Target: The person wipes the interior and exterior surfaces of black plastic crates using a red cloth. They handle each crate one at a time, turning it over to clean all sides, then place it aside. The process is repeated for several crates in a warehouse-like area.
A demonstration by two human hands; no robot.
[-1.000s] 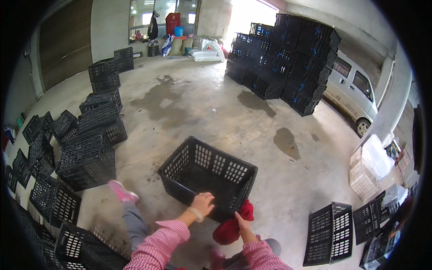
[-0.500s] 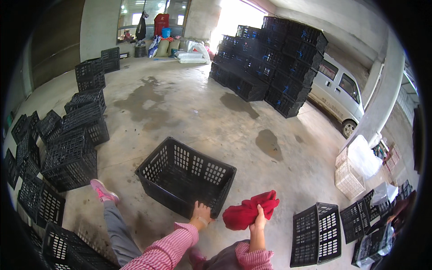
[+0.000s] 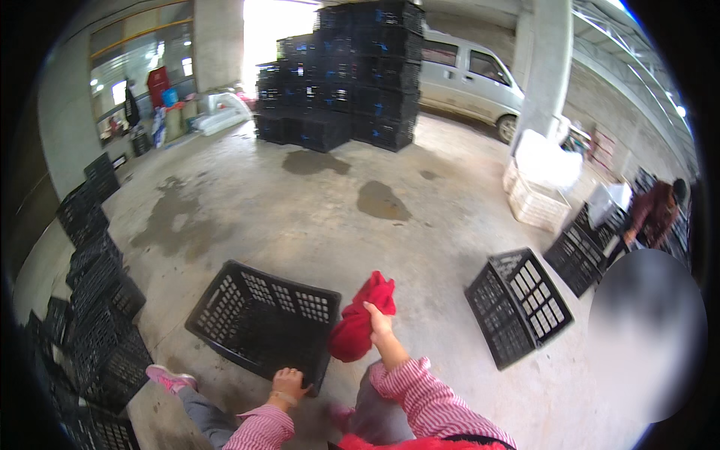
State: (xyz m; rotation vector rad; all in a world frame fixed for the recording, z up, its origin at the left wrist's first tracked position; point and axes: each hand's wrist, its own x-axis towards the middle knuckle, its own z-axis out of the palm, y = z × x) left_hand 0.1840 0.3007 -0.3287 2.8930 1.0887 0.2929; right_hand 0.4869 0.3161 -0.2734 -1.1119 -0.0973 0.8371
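Observation:
A black plastic crate point(image 3: 279, 330) with slotted walls stands open side up on the floor in front of me. My left hand point(image 3: 289, 385) grips its near rim close to the right corner, with fingers curled over the edge. Just beyond the crate's right end, a bunched red cloth point(image 3: 352, 330) hangs in my right hand point(image 3: 380, 322), which is closed around it. The cloth is above the floor, close to the crate's right rim.
Black crates point(image 3: 112, 322) line the left side. A tall stack of crates point(image 3: 352, 82) stands ahead, beside a silver van point(image 3: 469, 79). Right of me are a tilted black crate point(image 3: 517, 307), a white crate point(image 3: 536, 202) and a person point(image 3: 654, 214) bending over. Wet patches point(image 3: 381, 201) mark the concrete.
The view has swung right, bringing the other person into fuller sight. My right hand has carried the red cloth forward alongside the crate's right end. My left hand stays on the rim.

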